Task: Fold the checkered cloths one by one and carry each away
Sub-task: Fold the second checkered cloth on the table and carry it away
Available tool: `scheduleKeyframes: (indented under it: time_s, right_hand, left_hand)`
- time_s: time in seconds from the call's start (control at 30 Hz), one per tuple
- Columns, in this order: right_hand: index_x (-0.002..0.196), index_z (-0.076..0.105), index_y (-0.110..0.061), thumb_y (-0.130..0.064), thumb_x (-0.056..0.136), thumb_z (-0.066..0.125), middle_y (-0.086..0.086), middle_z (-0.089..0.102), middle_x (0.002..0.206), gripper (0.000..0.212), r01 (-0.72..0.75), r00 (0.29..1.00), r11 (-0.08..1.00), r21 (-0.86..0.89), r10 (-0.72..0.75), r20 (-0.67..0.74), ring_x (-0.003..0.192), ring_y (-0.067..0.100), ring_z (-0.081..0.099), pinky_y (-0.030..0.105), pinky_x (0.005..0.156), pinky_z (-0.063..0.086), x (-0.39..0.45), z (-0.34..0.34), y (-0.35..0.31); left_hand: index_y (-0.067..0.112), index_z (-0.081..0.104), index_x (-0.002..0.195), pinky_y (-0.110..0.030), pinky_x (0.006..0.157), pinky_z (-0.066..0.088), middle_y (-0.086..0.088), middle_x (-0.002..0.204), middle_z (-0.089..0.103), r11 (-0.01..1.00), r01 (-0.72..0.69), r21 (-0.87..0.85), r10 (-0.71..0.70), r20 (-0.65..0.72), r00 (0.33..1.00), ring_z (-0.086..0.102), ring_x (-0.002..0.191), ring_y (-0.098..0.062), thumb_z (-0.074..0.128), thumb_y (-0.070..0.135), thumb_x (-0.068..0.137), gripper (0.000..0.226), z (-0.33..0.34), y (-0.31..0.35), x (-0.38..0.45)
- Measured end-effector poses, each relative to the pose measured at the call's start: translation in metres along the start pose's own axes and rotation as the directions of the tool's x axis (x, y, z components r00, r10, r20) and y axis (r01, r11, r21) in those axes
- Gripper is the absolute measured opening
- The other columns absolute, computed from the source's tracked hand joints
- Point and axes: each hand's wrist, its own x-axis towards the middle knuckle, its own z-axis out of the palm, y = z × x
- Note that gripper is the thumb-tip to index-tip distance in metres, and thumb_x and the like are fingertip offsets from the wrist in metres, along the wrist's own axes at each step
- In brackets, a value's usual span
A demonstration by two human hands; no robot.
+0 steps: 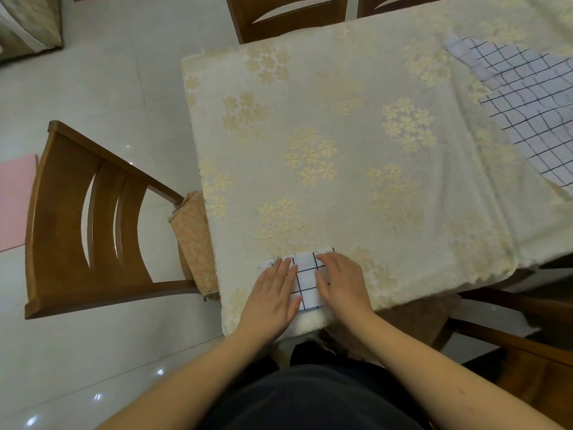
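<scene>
A small folded checkered cloth, white with a dark grid, lies at the near edge of the table. My left hand rests flat on its left part, fingers stretched out. My right hand lies flat on its right part. Both palms press down on the cloth, and only a strip of it shows between them. A second checkered cloth lies spread out and rumpled at the far right of the table, partly cut off by the frame edge.
The table wears a cream tablecloth with gold flower patterns. A wooden chair with a patterned cushion stands at the left. Two more chairs stand at the far side, another at the near right. The floor is pale glossy tile.
</scene>
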Motion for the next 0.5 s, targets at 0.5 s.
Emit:
scheduleKeyframes:
  time_s: [0.5]
  right_hand:
    - [0.154, 0.018, -0.013, -0.050, 0.095, 0.031, 0.009, 0.013, 0.161, 0.070, 0.077, 0.945, 0.966, -0.248, 0.009, 0.328, 0.148, 0.021, 0.010, 0.037, 0.118, 0.008, -0.002, 0.031, 0.016]
  left_hand:
    - [0.010, 0.011, 0.155, -0.041, 0.119, 0.008, -0.012, 0.162, 0.004, 0.992, 0.116, 0.048, -0.125, 0.304, 0.944, 0.004, 0.150, -0.026, 0.028, 0.056, 0.098, 0.074, 0.019, -0.008, 0.017]
